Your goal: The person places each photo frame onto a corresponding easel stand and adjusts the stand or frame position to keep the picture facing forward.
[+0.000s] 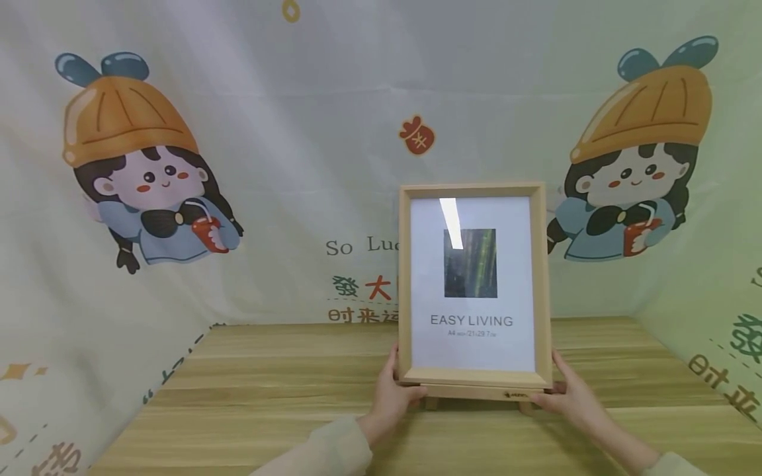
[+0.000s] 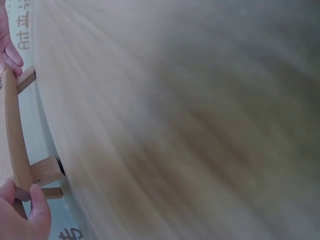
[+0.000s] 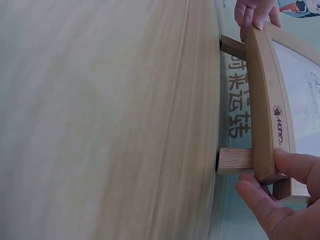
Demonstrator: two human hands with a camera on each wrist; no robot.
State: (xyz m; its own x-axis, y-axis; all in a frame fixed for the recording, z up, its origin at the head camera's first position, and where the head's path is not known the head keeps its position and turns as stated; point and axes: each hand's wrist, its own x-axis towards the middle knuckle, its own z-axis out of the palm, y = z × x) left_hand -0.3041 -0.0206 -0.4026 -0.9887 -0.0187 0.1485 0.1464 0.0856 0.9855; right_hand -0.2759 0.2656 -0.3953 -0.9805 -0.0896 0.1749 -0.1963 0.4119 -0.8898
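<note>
A light wooden picture frame (image 1: 476,377) stands nearly upright on a small wooden easel, whose front ledge (image 1: 470,392) carries its bottom edge. Behind its glazing is a white sheet (image 1: 473,277) with a dark picture and "EASY LIVING". My left hand (image 1: 393,395) grips the ledge's left end, thumb in front. At the right end, my right hand (image 1: 568,395) pinches the ledge between thumb and fingers. Short easel legs (image 3: 236,159) show below the ledge in the right wrist view. Most of the easel is hidden behind the frame.
The wood-grain tabletop (image 1: 268,396) spreads around the easel. A pale cloth backdrop (image 1: 315,132) printed with cartoon figures and lettering hangs behind and along both sides. Pale sleeves (image 1: 339,449) cover the forearms.
</note>
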